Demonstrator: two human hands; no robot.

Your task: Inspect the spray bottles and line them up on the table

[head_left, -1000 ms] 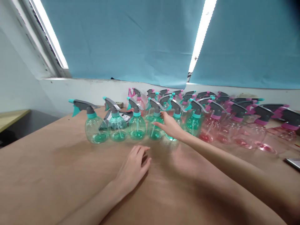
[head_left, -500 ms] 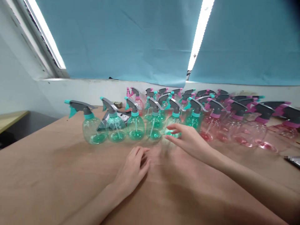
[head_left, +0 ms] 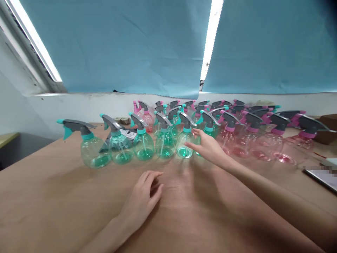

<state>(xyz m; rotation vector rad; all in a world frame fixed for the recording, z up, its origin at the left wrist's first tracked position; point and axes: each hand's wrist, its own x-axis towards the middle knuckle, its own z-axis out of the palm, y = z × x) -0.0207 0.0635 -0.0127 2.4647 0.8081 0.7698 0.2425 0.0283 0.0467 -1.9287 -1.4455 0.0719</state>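
Green row: spray bottles stand upright, the first nearest the worktop's left edge.
Left hand: released, loosely curled, nearer me than the row.
Fifth green bottle: my right hand is at it; I cannot tell whether it grasps.
Pink bottles: farther right.

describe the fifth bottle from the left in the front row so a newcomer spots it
On the brown table, find the front row of spray bottles, running from green to pink. Count five from its left end, to a bottle with a turquoise collar. Unlike its neighbours, it has the thumb tip of the right hand in front of its body.
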